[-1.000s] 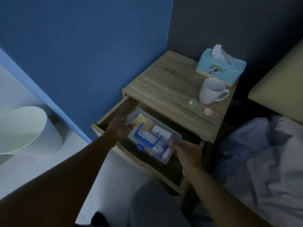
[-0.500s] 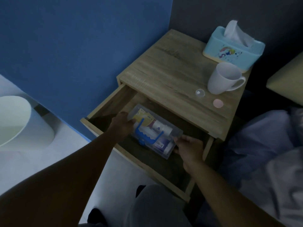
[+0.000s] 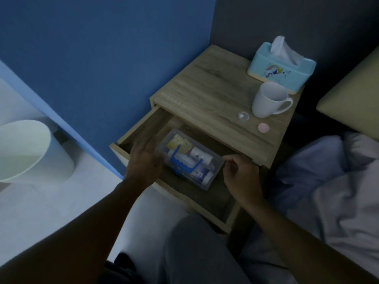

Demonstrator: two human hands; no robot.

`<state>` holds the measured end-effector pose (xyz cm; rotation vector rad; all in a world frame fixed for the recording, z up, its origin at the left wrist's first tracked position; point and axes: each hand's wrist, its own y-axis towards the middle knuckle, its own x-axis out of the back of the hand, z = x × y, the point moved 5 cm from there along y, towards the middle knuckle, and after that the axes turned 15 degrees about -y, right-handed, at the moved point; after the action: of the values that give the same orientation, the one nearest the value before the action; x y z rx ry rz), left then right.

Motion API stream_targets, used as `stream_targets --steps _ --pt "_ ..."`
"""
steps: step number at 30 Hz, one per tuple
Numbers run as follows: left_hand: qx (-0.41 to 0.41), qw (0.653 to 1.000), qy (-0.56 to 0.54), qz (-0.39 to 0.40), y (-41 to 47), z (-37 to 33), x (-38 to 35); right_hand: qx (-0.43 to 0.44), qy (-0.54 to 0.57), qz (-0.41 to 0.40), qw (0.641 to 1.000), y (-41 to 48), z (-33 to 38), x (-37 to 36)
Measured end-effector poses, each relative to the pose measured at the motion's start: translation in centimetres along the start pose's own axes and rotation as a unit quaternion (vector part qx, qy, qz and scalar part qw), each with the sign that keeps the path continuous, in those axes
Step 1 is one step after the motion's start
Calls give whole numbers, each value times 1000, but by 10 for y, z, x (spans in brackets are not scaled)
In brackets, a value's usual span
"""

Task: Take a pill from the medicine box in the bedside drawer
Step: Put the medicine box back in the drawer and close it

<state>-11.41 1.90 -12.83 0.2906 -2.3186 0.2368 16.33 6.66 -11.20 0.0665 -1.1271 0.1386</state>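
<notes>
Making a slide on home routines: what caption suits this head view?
Both hands, left and right, flank a clear medicine box in the open bedside drawer.

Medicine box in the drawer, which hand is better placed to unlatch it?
Probably the left hand: it hovers beside the box, close to the blue latch on the near side. The right hand is curled at the box's far right corner, better suited to steadying.
</notes>
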Motion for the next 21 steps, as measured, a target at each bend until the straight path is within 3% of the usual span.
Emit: stream_targets --steps 2,5,8,13,16,21 --pt "6 997 -8 -83 -19 3 10 37 -35 -35 998 1 5 11" --pt "81 981 -130 -121 -49 14 6 61 -75 -53 994 4 4 19" --pt "148 959 -216 -106 -68 29 -8 62 -159 -28 985 10 -6 16" --pt "151 932 -326 -47 -76 28 -31 91 -259 1 961 28 -26 9" --pt "195 915 -354 1 -76 31 -48 120 -268 -3 956 38 -36 7" --pt "200 890 -409 21 -64 33 -59 120 -207 4 971 49 -46 4"
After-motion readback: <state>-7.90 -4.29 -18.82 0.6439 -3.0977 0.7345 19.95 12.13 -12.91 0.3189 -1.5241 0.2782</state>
